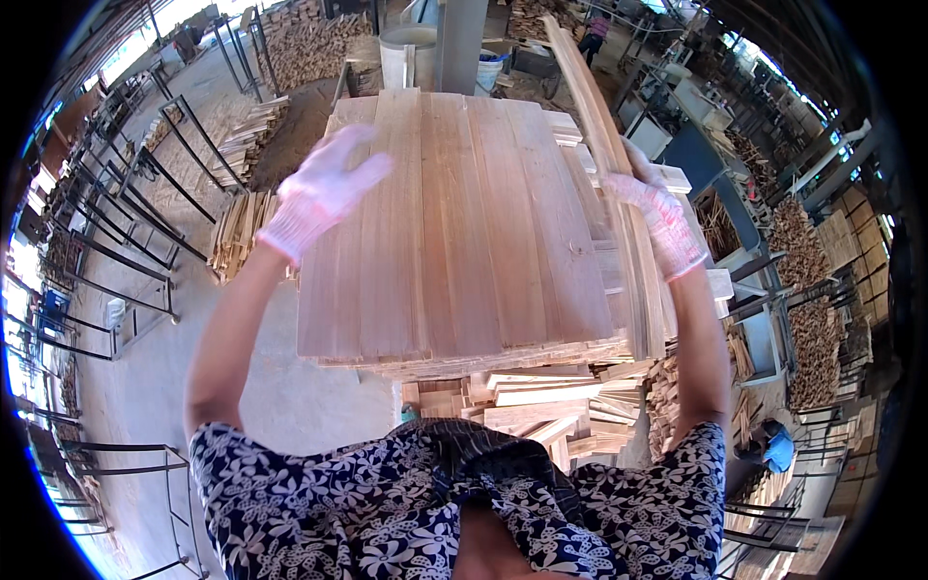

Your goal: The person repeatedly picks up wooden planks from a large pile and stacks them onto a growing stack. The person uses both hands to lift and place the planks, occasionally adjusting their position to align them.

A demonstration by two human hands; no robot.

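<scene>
In front of me stands a stack of flat wooden boards (454, 232), its top layer laid side by side with the edges close together. My left hand (329, 184), in a pale knitted work glove, hovers over the stack's left part with fingers spread and nothing in them. The gloved right hand (652, 198) is closed round some long narrow wooden planks (604, 145) at the right side of the stack. These planks stretch from near me to well past the far edge. Part of my right fingers is hidden by the wood.
Shorter wood pieces (541, 396) are piled between me and the stack. A metal post (461, 48) and a large pale bucket (406, 58) stand beyond it. Black metal frames (145, 261) line the left floor. A person in blue (776, 447) is at the lower right.
</scene>
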